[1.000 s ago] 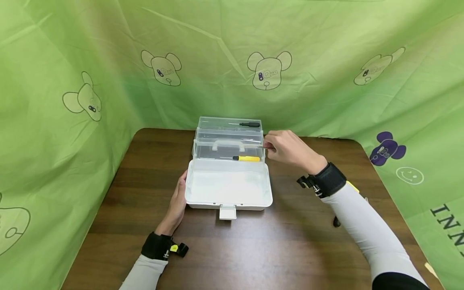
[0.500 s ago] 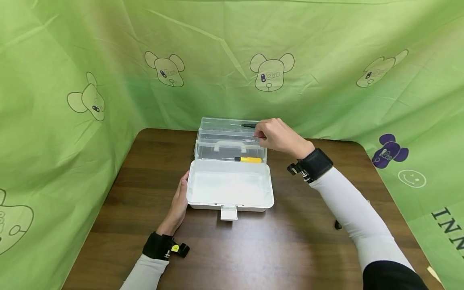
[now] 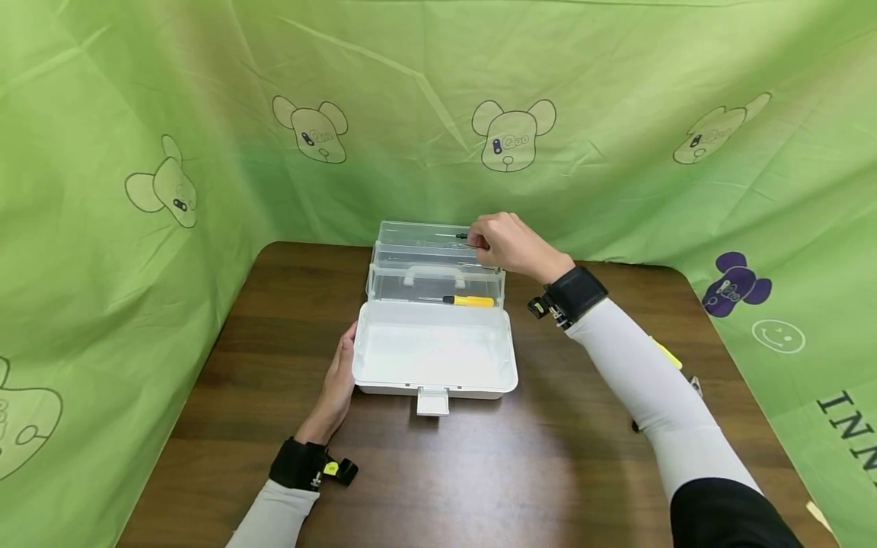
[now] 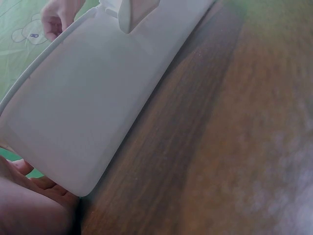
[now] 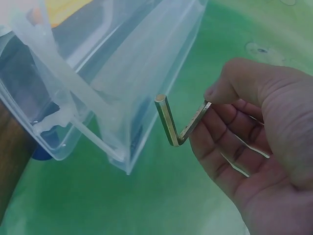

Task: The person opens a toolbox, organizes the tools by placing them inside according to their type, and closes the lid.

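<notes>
A white toolbox stands open on the table, its clear stepped trays raised behind the base. My left hand rests along the box's left side, fingers against the wall. Between thumb and fingers, my right hand pinches an L-shaped hex key by its long arm, over the right end of the upper trays. In the lowest tray lies a yellow-handled screwdriver. A dark screwdriver lies in the top tray, partly hidden by the right hand. Thin metal pieces show in the middle tray.
The front latch hangs forward from the box. Beside the right sleeve, a yellow item and a metal-tipped tool lie on the brown table, partly covered. A green cloth hangs behind and at both sides.
My right hand has moved left and back, from the box's right edge to the upper trays, still pinching the hex key. The left hand keeps its place at the box.
</notes>
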`<action>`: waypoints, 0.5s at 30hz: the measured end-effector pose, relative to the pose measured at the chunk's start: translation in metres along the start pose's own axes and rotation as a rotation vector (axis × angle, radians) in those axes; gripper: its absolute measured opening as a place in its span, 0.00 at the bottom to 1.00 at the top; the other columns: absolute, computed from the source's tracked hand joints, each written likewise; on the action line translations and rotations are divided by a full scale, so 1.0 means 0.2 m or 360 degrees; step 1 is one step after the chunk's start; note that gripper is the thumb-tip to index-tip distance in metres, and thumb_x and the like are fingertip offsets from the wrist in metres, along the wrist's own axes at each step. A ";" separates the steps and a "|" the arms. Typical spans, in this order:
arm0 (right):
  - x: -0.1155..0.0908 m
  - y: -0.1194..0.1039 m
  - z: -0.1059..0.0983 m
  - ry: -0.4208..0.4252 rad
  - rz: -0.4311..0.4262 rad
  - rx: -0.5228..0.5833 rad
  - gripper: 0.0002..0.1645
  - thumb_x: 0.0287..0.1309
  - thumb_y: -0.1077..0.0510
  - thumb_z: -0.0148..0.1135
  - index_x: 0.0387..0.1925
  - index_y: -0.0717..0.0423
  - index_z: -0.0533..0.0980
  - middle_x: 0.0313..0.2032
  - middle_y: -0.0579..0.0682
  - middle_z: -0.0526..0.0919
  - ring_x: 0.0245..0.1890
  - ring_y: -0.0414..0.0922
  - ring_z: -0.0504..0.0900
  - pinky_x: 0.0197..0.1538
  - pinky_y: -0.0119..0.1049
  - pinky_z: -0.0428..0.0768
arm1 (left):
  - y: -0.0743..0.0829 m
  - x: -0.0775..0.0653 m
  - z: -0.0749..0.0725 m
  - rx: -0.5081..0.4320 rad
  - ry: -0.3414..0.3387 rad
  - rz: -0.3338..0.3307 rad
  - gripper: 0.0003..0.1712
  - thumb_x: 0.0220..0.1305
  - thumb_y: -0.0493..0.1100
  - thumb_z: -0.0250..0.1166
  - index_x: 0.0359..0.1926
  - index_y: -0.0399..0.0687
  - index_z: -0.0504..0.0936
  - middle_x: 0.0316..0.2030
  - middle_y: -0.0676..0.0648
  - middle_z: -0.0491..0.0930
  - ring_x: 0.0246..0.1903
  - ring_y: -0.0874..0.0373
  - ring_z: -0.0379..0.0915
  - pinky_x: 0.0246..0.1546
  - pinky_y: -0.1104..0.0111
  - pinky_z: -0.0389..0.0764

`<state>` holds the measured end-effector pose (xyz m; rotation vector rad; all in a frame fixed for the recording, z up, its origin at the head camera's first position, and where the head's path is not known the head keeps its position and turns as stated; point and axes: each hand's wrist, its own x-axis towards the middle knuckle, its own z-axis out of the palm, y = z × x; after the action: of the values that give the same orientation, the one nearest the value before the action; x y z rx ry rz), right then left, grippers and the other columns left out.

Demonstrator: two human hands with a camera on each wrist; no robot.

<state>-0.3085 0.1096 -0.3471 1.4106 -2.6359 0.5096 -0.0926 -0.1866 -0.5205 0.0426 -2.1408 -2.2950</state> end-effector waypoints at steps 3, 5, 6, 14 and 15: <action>0.01 0.02 0.02 -0.0029 0.0019 0.0008 0.10 0.53 0.75 0.60 0.30 0.59 0.80 0.28 0.49 0.76 0.30 0.45 0.71 0.37 0.40 0.70 | 0.00 0.00 0.00 -0.0012 0.0005 -0.0008 0.38 0.87 0.60 0.28 0.86 0.46 0.44 0.84 0.40 0.43 0.81 0.43 0.41 0.78 0.44 0.47; 0.02 0.03 0.03 -0.0056 0.0033 0.0012 0.10 0.54 0.75 0.61 0.32 0.60 0.81 0.29 0.50 0.77 0.30 0.45 0.72 0.37 0.41 0.72 | 0.00 0.00 0.00 -0.0015 0.0004 -0.0009 0.38 0.87 0.60 0.28 0.86 0.46 0.43 0.84 0.40 0.43 0.81 0.44 0.40 0.78 0.45 0.47; 0.02 0.04 0.04 -0.0068 0.0041 0.0012 0.09 0.54 0.74 0.62 0.33 0.60 0.82 0.29 0.50 0.78 0.30 0.45 0.73 0.38 0.41 0.73 | 0.00 0.00 0.00 -0.0016 0.0006 -0.0008 0.38 0.87 0.60 0.28 0.86 0.46 0.44 0.84 0.40 0.43 0.81 0.44 0.40 0.78 0.45 0.47; 0.03 0.08 0.08 -0.0161 0.0095 0.0038 0.11 0.56 0.73 0.65 0.38 0.61 0.87 0.33 0.51 0.84 0.34 0.46 0.78 0.43 0.45 0.82 | 0.00 0.00 0.00 -0.0002 0.0031 -0.0014 0.39 0.87 0.61 0.29 0.86 0.46 0.45 0.85 0.41 0.43 0.82 0.45 0.39 0.78 0.45 0.45; 0.04 0.09 0.09 -0.0172 0.0097 0.0042 0.11 0.55 0.73 0.65 0.38 0.61 0.87 0.33 0.51 0.85 0.34 0.46 0.79 0.43 0.45 0.82 | 0.00 0.00 0.00 -0.0004 0.0031 -0.0014 0.39 0.87 0.61 0.29 0.86 0.46 0.45 0.85 0.41 0.43 0.82 0.44 0.39 0.78 0.45 0.45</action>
<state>-0.3257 0.1065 -0.3662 1.4073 -2.7745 0.4900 -0.0931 -0.1866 -0.5210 0.0745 -2.1330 -2.2921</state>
